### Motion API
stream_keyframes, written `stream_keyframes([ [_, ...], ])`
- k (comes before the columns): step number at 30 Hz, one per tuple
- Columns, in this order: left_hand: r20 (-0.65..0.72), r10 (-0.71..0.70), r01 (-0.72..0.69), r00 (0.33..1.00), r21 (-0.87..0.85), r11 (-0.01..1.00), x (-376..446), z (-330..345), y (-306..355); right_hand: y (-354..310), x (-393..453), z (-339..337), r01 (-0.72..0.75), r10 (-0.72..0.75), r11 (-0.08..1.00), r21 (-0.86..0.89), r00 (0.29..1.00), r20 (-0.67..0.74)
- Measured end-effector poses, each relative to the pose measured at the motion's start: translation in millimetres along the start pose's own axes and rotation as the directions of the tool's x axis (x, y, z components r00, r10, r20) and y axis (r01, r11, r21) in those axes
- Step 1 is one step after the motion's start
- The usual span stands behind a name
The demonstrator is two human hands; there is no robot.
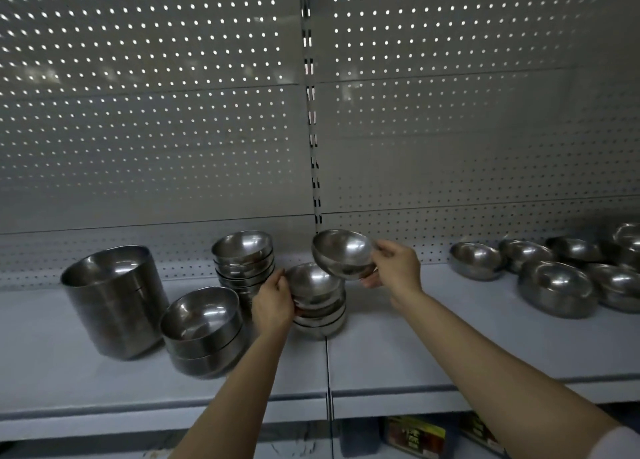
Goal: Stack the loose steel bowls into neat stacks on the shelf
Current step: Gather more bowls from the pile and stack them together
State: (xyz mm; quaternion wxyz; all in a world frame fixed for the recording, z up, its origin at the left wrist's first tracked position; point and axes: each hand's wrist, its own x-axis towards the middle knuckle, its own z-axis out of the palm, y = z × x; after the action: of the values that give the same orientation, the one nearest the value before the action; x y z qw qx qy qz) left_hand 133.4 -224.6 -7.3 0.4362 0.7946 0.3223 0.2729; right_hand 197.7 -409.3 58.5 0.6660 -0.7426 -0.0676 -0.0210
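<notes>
Two bare forearms reach in from the bottom edge toward a pale grey metal shelf [398, 351]. Right hand [394, 268] grips a single round shiny steel bowl [343, 253] by its right rim, thumb on top of the rim and fingers curled under; bowl is tilted, mouth facing up and toward the camera, held in the air just above and right of a short stack of small steel bowls [318, 302]. Its lower edge looks to be touching or almost touching the stack's top bowl, can't tell which. Left hand [273, 304] is wrapped round the left side of that short stack, fingers curled on the upper bowls, stack standing on the shelf near the seam between two shelf boards.

Behind-left of it, a taller stack of the same small steel bowls [244, 261] stands upright near the back wall. Front-left, a stack of larger steel bowls [204, 330], leaning slightly to the right. Far left, a tall steel cylinder-shaped stack of bigger straight-walled bowls [114, 301], tilted; exact count unreadable.

Right end of the shelf: loose steel bowls [557, 287] lying scattered, some touching, several tipped on their sides, well apart from the hands.

White perforated metal back panel [156, 112] behind everything, slotted upright strip down the middle. Below the shelf lip, blurred yellow-and-dark boxed goods [415, 436], labels unreadable.
</notes>
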Motion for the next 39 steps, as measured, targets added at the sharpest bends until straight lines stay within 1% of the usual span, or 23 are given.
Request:
stream_keyframes([
  [3,0.019,0.015,-0.016,1.0,0.014,1.0,1.0,6.4,-4.1,3.5,-2.2,12.8,0.007,-0.006,0.999,-0.032,0.999,0.033],
  [6,0.024,0.029,-0.029,0.999,-0.021,0.999,0.9,6.6,-7.4,8.8,-4.0,22.8,0.015,-0.012,0.999,-0.051,0.999,0.049],
  [9,0.058,0.035,-0.032,0.998,-0.057,0.998,-1.2,3.1,-11.5,13.9,-6.6,32.1,0.019,-0.015,0.998,-0.066,0.999,0.052],
  [14,0.144,0.004,0.028,0.99,-0.217,0.976,3.2,1.1,-24.0,22.6,-7.6,44.6,0.027,-0.021,0.996,-0.091,0.997,0.068],
  [18,0.156,0.006,0.042,0.988,-0.302,0.952,-4.2,-9.9,-28.3,29.3,-10.8,52.9,0.035,-0.027,0.992,-0.118,0.997,0.067],
  [20,0.205,0.053,0.018,0.977,-0.332,0.943,-12.2,-15.1,-31.5,35.1,-11.8,56.0,0.047,-0.036,0.987,-0.156,0.997,0.07],
  [23,0.338,0.148,-0.026,0.929,-0.341,0.94,-20.5,-19.0,-38.1,43.4,-11.0,58.8,0.063,-0.049,0.972,-0.228,0.997,0.067],
  [25,0.368,0.232,-0.132,0.9,-0.277,0.952,-22.1,-20.8,-37.3,46.9,-9.3,58.3,0.087,-0.067,0.941,-0.328,0.995,0.073],
  [27,0.36,0.282,-0.224,0.889,-0.196,0.955,-18.0,-20.7,-38.2,47.6,-10.3,55.3,0.102,-0.071,0.913,-0.396,0.993,0.092],
  [28,0.351,0.295,-0.246,0.888,-0.178,0.953,-15.6,-20.0,-40.0,49.2,-11.3,53.8,0.108,-0.07,0.916,-0.387,0.991,0.111],
  [30,0.329,0.33,-0.288,0.885,-0.171,0.942,-13.9,-19.1,-42.0,56.1,-14.4,51.5,0.101,-0.048,0.955,-0.279,0.981,0.19],
  [32,0.338,0.328,-0.267,0.882,-0.214,0.94,-13.4,-17.9,-44.1,69.0,-19.5,51.8,0.05,-0.01,0.991,-0.126,0.956,0.293],
  [33,0.349,0.325,-0.242,0.879,-0.26,0.935,-14.4,-17.3,-44.1,74.4,-21.5,52.6,0.033,-0.006,0.996,-0.079,0.948,0.319],
  [36,0.345,0.289,-0.174,0.893,-0.326,0.929,-18.4,-15.6,-46.7,86.0,-20.2,53.9,0.042,-0.031,0.999,-0.027,0.947,0.321],
  [39,0.345,0.286,-0.161,0.894,-0.349,0.923,-22.3,-11.7,-51.9,85.6,-22.7,52.0,0.075,-0.075,0.997,0.013,0.944,0.323],
])
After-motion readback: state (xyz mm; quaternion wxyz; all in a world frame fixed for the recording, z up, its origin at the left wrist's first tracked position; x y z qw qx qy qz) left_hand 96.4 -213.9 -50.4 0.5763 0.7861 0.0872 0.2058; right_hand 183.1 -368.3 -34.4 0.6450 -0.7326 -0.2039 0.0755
